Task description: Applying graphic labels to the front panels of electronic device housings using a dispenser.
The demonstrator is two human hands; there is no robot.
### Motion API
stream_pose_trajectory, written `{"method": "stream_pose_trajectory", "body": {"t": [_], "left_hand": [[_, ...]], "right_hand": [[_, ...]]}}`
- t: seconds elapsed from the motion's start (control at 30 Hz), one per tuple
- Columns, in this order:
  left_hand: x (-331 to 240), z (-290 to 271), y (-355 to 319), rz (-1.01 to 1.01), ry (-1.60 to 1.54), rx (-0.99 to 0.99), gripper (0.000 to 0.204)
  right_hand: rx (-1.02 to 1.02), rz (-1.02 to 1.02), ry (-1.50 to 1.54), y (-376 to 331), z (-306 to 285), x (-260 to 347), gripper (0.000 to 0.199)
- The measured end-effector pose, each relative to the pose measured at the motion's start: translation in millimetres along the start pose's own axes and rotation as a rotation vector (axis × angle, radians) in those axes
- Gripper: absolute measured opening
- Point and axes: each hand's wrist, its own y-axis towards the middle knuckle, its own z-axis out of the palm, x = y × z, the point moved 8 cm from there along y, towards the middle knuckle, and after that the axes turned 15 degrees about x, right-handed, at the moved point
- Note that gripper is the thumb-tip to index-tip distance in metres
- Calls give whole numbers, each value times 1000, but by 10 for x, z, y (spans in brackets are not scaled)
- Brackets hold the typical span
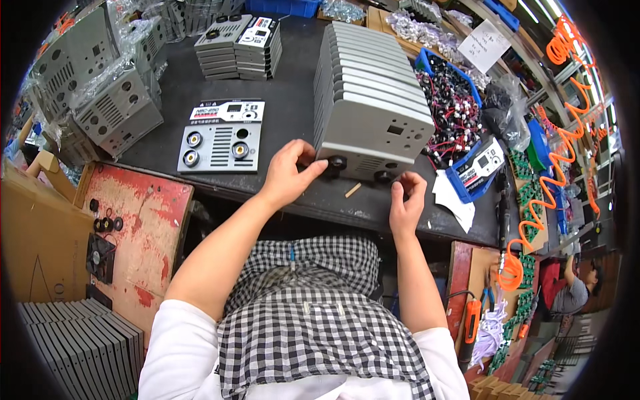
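A row of upright grey metal panels [373, 123] stands packed together on the dark bench in front of me. The front panel has a square cutout, slots and black round sockets [338, 163] at its lower edge. My left hand [290, 175] is closed at that panel's lower left corner, its thumb beside the left socket and its other fingertips partly hidden. Near the lower right corner, my right hand [408, 203] has curled fingers close to the other socket [384, 177]; whatever they hold cannot be made out. Left of them lies a labelled panel [220, 143] fitted with sockets.
A stack of labelled panels [239, 47] stands farther back, and plastic-wrapped grey panels [117, 110] are at the left. To the right are a blue bin [481, 100] of wired parts, a blue holder [470, 189] with labels, and a coiled orange hose [560, 157]. A small stick [353, 191] lies near the bench edge.
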Motion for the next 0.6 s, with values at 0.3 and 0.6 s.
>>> {"method": "stream_pose_trajectory", "body": {"t": [0.3,0.6], "left_hand": [[11,1,9,-81,39,158,27],[39,20,-15,-92,22,106,25]], "right_hand": [[-53,-28,-94,-20,-19,31,31],[-83,16,-32,23,-70,-27,29]]}}
